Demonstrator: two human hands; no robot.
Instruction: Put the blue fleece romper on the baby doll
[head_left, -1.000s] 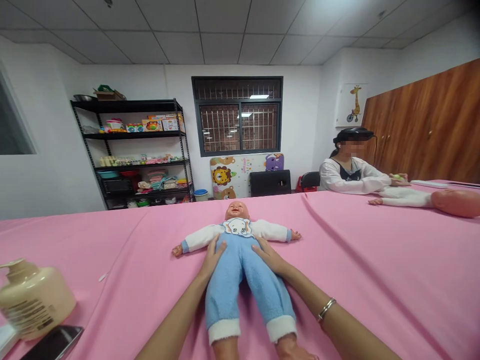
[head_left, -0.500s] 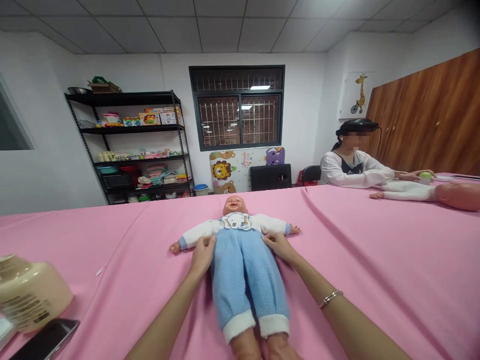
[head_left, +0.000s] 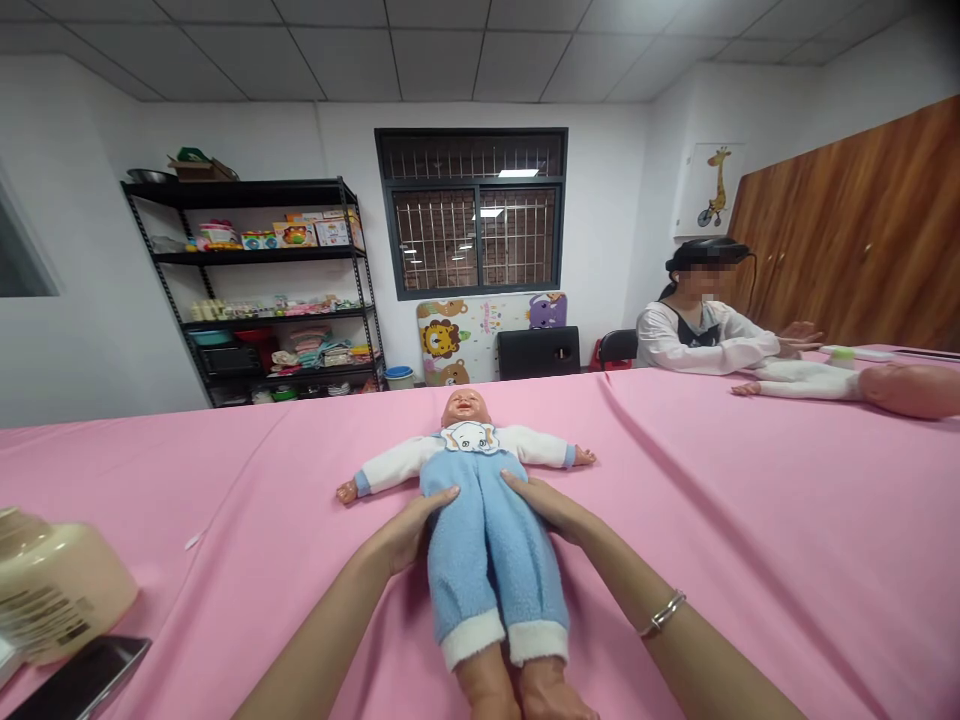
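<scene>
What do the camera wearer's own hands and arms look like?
Left hand and right hand are ungloved, without visible cables or markings. No sleeve shows on the left forearm or right forearm; the right one wears a slim, silver-coloured bangle.

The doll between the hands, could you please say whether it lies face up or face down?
Face up: the doll shows its face and the elephant picture on its chest.
</scene>
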